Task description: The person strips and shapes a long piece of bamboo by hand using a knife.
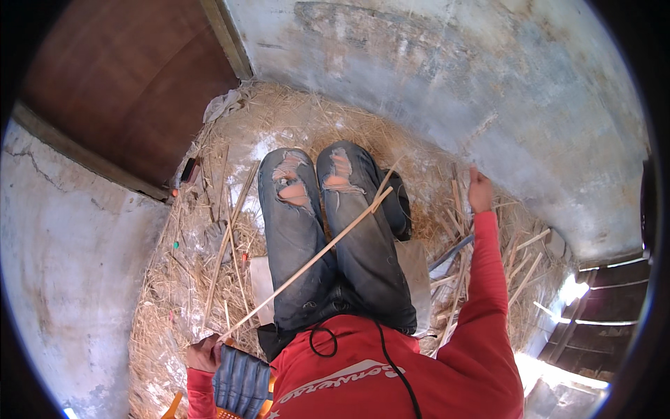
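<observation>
Stained walls [447,77] and a brown panel [136,91], perhaps a door, edge the strawy floor [300,112].

The floor [264,145] carries a loose, uneven litter of straw [300,112], with whitish patches showing through. Directly on it lie long, thin strips [241,199] on the left and a jumble of pale strips [525,281] on the right, along with a dark curved piece [450,254]. Near the doorway are a crumpled whitish sheet [222,105] and a small black object [188,170], with a tiny green bit [176,245] farther down.
</observation>
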The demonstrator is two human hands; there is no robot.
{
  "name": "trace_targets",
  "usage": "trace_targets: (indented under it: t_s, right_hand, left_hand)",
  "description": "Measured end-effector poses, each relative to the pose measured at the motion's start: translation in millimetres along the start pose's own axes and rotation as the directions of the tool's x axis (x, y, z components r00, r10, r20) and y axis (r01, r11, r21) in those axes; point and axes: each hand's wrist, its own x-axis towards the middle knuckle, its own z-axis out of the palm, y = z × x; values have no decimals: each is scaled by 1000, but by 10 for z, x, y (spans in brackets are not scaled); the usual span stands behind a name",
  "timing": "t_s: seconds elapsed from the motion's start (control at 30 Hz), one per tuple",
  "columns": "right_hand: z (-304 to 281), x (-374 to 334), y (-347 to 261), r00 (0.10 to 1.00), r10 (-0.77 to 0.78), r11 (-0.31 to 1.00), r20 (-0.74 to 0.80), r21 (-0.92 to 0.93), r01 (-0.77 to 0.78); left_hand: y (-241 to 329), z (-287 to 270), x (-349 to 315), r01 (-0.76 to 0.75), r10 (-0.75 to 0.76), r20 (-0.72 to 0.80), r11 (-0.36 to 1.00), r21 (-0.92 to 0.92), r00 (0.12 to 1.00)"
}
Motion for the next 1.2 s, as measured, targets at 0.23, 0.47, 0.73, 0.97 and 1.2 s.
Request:
trace_targets:
  t_s: [0.23,0.47,0.73,0.97,1.2]
  right_hand:
    - [-176,-793,-1071,916,-398,792,-45,487,369]
    - [-177,-1265,-1742,747,-606,776,274,408,480]
    - [95,-860,-1410,823,-534,712,194,628,314]
    - [-34,-409,-1112,970,-110,821,-216,530,211]
    - [-99,-1275,-1350,902,-418,874,107,318,367]
  left_hand:
    - [284,412,385,82,-80,28,989,-127,996]
    - [116,354,602,29,-22,49,991,-133,999]
    - [138,333,600,31,-24,57,989,-142,998]
    - [-12,393,469,41,-35,42,987,-156,999]
    - [8,427,487,109,-92,106,979,-173,990]
